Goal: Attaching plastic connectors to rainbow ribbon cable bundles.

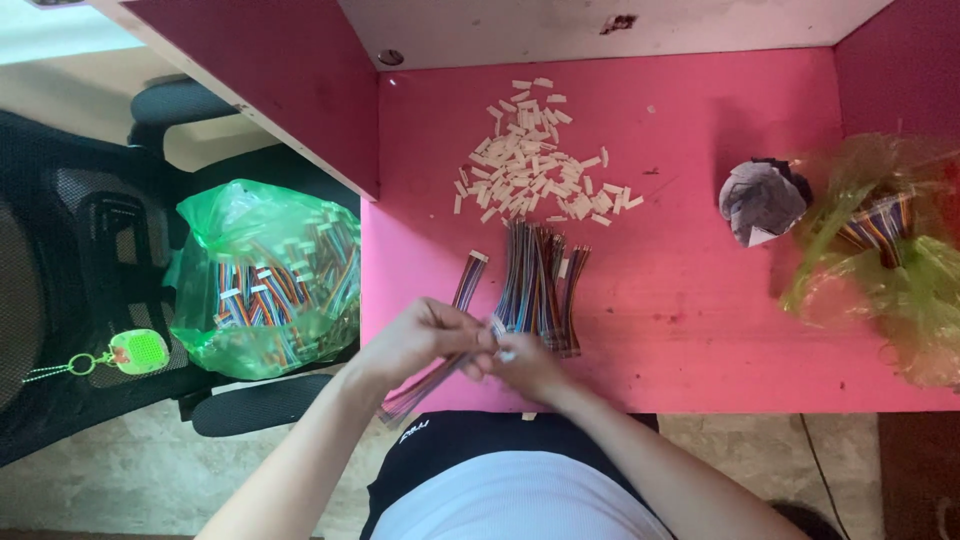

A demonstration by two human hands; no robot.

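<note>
Both my hands meet at the near edge of the pink table [700, 330]. Left hand [420, 340] pinches a multicoloured ribbon cable [425, 385] that slants down toward my lap; right hand [525, 365] grips its end with a small white connector [507, 354] at the fingertips. Just beyond: a bundle of cables [535, 290], one loose cable [468, 280], then a pile of white connectors [530, 165]. Green bag [265, 275] on the chair at left, full of cables. Second green bag [880, 250] at right holds a few; crumpled paper [762, 200] beside it.
</note>
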